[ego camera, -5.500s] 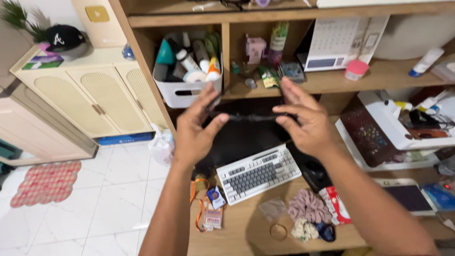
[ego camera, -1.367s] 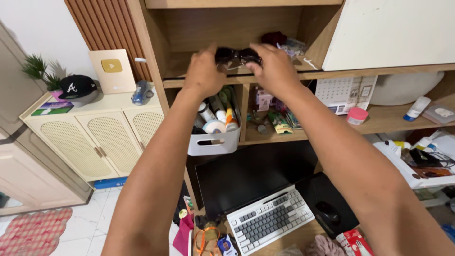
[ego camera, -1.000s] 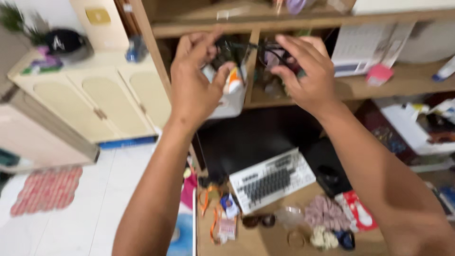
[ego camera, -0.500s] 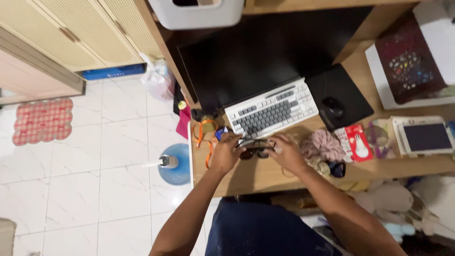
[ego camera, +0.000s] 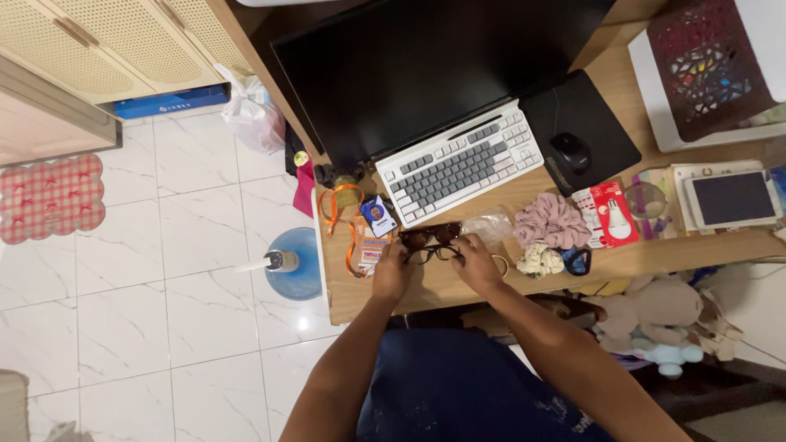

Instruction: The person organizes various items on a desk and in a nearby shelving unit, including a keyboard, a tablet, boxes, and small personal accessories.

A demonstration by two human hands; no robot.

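- We had both hands on a pair of dark-framed glasses [ego camera: 431, 254] at the near edge of the desk [ego camera: 458, 290], just in front of the keyboard [ego camera: 460, 164].
- Left hand [ego camera: 391, 274] pinched the left end of the frame, right hand [ego camera: 476, 262] the right end.
- Brown sunglasses [ego camera: 429, 235] lay just beyond, touching or nearly so.
- Step, as we judged it: setting the glasses down beside the sunglasses.
- Next move called for easing the fingers off without nudging either pair.
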